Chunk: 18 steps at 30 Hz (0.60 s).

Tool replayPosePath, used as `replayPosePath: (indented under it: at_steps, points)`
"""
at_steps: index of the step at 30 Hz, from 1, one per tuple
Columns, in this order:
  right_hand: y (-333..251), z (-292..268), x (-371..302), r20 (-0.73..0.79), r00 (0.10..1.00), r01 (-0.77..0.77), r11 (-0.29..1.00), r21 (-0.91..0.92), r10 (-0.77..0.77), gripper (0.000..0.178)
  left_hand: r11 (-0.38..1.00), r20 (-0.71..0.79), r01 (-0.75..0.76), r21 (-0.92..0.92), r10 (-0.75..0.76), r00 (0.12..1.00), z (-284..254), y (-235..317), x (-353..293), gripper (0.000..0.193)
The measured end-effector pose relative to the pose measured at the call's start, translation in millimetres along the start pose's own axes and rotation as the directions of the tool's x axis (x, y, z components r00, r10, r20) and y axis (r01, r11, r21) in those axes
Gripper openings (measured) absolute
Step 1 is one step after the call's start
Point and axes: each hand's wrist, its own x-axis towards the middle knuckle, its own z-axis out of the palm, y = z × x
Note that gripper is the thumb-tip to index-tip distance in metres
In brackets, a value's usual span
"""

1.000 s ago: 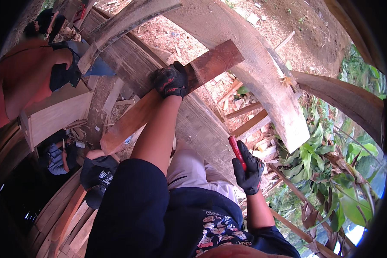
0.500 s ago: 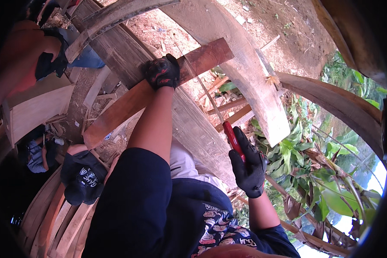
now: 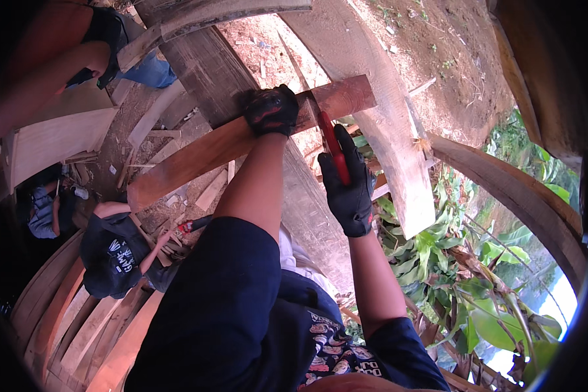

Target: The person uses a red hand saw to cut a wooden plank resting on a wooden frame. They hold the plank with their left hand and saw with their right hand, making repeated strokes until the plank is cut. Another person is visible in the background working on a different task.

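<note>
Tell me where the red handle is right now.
In the head view, the red handle sits above and right of centre, held in the right hand, its upper end at the plank under the left hand.

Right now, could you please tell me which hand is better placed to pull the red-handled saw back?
The right hand, I think: it grips the red saw handle, while the left hand is on the board, apart from that handle.

The board looks smooth wood, the plank beneath matt.
</note>
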Motion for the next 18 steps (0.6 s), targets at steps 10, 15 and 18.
replayPosePath:
  at_steps: [10, 15, 18]
  points:
    - [-27, -60, -89, -0.008, 1.0, 0.021, 0.994, -0.108, -0.022, 0.053, 0.991, -0.02, 0.113, -0.075, -0.115, 0.993, -6, 2, -5, 0.054]
    - [-51, -60, -64, 0.036, 0.999, 0.029, 0.989, -0.146, -0.024, 0.051, 0.995, -0.059, 0.098, -0.013, -0.099, 0.993, -6, -1, 1, 0.051]
    - [-24, -13, 11, -0.015, 0.998, 0.06, 0.997, -0.056, -0.061, 0.045, 0.988, -0.001, 0.111, -0.106, -0.112, 0.994, 5, 7, 1, 0.047]
